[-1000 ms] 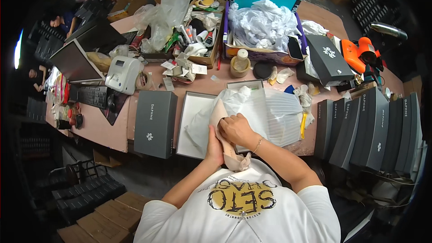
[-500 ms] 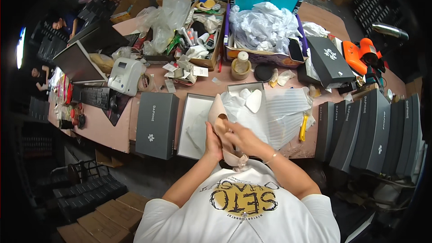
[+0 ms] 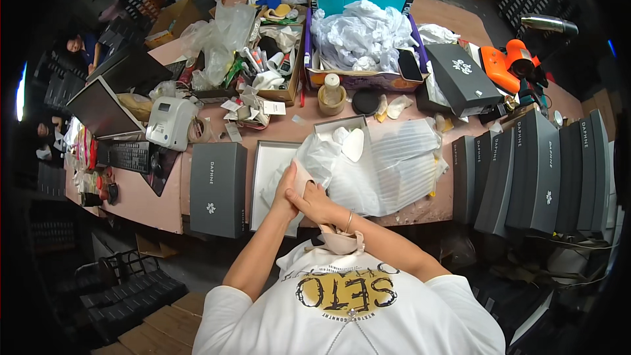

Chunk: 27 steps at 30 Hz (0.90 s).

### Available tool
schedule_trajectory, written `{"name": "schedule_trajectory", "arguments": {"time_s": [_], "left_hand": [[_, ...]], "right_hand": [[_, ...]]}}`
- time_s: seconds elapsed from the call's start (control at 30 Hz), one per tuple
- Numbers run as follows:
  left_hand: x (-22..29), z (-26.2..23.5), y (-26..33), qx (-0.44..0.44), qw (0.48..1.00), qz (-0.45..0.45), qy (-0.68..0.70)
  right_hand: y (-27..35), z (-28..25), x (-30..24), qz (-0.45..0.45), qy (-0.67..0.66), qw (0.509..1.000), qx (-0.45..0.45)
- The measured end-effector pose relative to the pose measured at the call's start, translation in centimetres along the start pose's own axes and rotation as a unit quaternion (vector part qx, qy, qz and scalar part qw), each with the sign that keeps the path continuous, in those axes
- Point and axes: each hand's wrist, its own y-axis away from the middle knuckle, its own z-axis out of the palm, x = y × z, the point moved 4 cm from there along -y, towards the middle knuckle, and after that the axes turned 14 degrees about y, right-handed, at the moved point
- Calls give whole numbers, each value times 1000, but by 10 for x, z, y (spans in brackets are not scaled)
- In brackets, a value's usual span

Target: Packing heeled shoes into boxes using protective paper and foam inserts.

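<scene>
Fingers of both hands clamped on beige boot (image 3: pixel 309 187) at worktop's near edge.
Long axis runs toward the body; left hand (image 3: pixel 284 198) and right hand (image 3: pixel 317 202) equally near.

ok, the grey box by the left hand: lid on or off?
Off. The grey lid lies flat on the table beside the white open box, whose inside shows. The left hand is over that open box, at a beige shoe.
</scene>
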Motion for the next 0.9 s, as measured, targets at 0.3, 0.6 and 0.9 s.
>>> {"name": "schedule_trajectory", "arguments": {"time_s": [0.3, 0.6, 0.9], "left_hand": [[17, 16, 11, -58, 994, 62, -75], [10, 8, 14, -163, 983, -29, 84], [-16, 7, 82, -44, 984, -38, 167]], "right_hand": [[70, -46, -23, -191, -39, 980, 33], [18, -119, 70, 15, 82, 972, 220], [-55, -40, 192, 89, 396, 909, 96]]}}
